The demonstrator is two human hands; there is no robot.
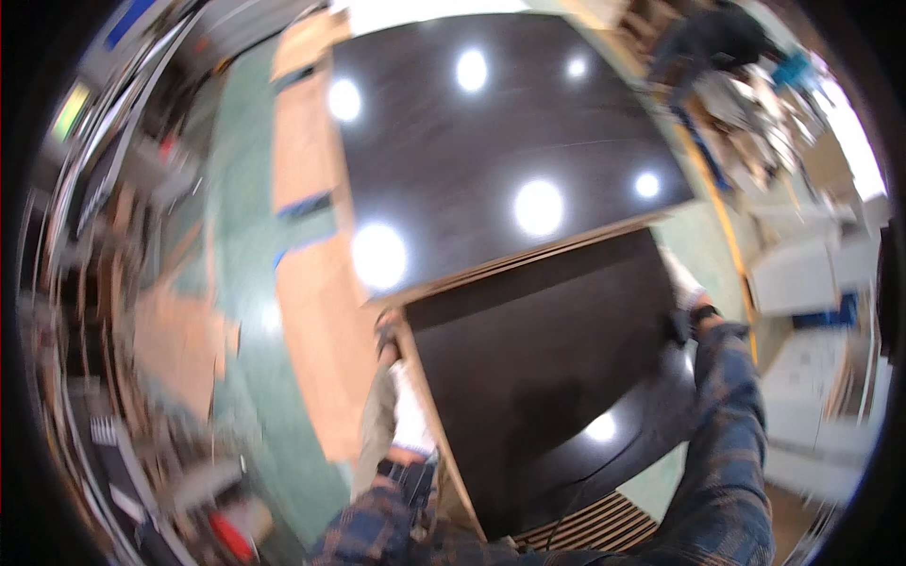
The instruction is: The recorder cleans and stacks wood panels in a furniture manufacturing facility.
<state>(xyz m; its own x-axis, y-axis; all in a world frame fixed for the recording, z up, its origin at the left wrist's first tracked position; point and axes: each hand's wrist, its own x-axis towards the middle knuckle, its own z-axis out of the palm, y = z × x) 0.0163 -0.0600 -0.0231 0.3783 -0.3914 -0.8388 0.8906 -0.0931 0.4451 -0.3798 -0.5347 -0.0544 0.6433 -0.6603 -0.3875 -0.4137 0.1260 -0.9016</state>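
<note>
A large dark glossy panel (528, 377) with a pale left edge lies between my arms. My left hand (412, 415), in a white glove, grips its left edge; the fingertips are hidden behind the panel. Farther forward, my right hand (681, 276), also white-gloved, holds the panel's right edge, its fingers blurred and partly hidden. Just ahead is a stack of similar dark panels (510, 132), with thin layered edges along its near side. The held panel's far edge meets the stack's near edge in the picture; whether they touch I cannot tell.
Light brown boards (316, 321) lie along the left of the stack on the green floor (250, 236). A slatted piece (595, 524) shows below the held panel. At the far right a person (713, 42) bends over pale material. White cabinet-like boxes (802, 358) stand at right.
</note>
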